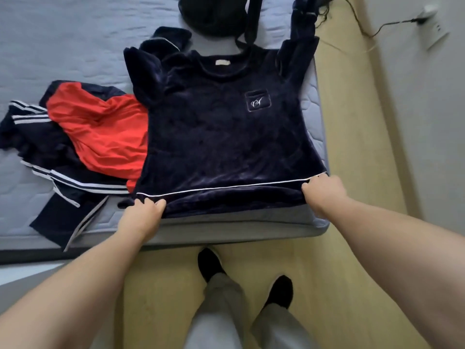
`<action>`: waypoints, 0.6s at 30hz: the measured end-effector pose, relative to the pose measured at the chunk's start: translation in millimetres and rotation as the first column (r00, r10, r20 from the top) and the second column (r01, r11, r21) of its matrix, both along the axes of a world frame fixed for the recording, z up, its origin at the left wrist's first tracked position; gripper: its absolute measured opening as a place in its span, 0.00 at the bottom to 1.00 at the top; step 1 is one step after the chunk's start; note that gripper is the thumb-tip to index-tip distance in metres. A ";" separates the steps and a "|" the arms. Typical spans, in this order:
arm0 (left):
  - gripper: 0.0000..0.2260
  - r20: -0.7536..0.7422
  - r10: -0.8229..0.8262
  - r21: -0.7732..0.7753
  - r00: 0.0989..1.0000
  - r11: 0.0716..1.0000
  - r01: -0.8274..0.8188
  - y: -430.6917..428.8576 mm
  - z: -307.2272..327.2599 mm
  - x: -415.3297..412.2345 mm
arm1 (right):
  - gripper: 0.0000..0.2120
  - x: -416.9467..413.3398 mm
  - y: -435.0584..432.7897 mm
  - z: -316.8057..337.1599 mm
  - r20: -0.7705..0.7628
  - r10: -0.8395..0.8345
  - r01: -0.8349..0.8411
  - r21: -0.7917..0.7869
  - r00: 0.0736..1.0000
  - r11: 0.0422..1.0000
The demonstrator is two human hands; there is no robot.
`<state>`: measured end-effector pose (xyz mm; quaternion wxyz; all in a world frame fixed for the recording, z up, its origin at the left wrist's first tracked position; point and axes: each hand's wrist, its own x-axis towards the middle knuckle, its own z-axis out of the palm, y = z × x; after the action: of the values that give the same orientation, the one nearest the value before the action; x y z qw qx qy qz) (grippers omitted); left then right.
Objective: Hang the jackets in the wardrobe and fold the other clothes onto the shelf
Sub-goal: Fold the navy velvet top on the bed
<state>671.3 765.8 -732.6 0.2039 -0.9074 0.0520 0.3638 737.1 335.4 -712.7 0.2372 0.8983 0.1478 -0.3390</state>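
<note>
A dark navy velvet top [221,137] with white piping and a small chest pocket lies spread front-up on the grey-blue mattress [63,41], near its corner. My left hand [144,212] pinches the hem at its lower left corner. My right hand [324,191] grips the hem at the lower right corner. To the left lies a red garment [100,132] on top of a navy jacket with white stripes [37,147]. Navy trousers with a white side stripe [65,222] hang over the mattress's front edge.
A black bag [214,13] with a strap sits at the far edge of the bed. A black cable [362,26] runs along the wooden floor [352,147] to a wall socket [427,11] at the right. My feet in black shoes stand at the bed's corner.
</note>
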 end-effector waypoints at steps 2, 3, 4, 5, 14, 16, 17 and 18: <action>0.14 -0.035 -0.017 0.002 0.999 1.000 0.017 -6.9 -8.0 -11.8 | 0.17 -11.1 -4.0 -11.8 -0.029 0.016 -0.017 -0.015 0.999 1.000; 0.14 -0.053 -0.030 0.016 0.998 0.999 0.031 -10.8 -12.5 -17.7 | 0.17 -16.8 -6.3 -19.2 -0.040 0.016 -0.016 -0.019 0.999 1.000; 0.14 -0.073 -0.043 0.037 0.996 0.998 0.046 -14.6 -18.8 -24.1 | 0.17 -22.5 -9.0 -28.0 -0.052 0.008 -0.009 -0.022 0.999 1.000; 0.14 -0.090 -0.066 0.064 0.994 0.995 0.072 -18.1 -26.4 -30.4 | 0.17 -28.6 -11.6 -37.9 -0.061 -0.001 0.000 -0.025 0.998 1.000; 0.18 -0.250 -0.286 0.220 0.925 0.914 0.341 -38.6 -95.5 -57.4 | 0.19 -75.8 -9.1 -117.4 -0.213 -0.036 0.014 -0.103 0.976 0.995; 0.19 -0.282 -0.291 0.223 0.914 0.907 0.358 -41.3 -107.7 -55.1 | 0.20 -76.7 -6.4 -127.3 -0.233 -0.038 0.007 -0.136 0.972 0.991; 0.19 -0.298 -0.274 0.223 0.914 0.911 0.346 -41.7 -113.0 -53.0 | 0.20 -74.2 -5.0 -131.5 -0.250 -0.052 0.013 -0.153 0.967 0.988; 0.20 -0.315 -0.247 0.223 0.916 0.919 0.325 -42.6 -117.0 -49.9 | 0.20 -70.2 -4.2 -134.6 -0.272 -0.084 0.039 -0.166 0.959 0.985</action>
<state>621.3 723.2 -849.6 0.3681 -0.7923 0.1634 0.4583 666.9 331.2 -847.3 0.2744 0.8243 0.1240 -0.4795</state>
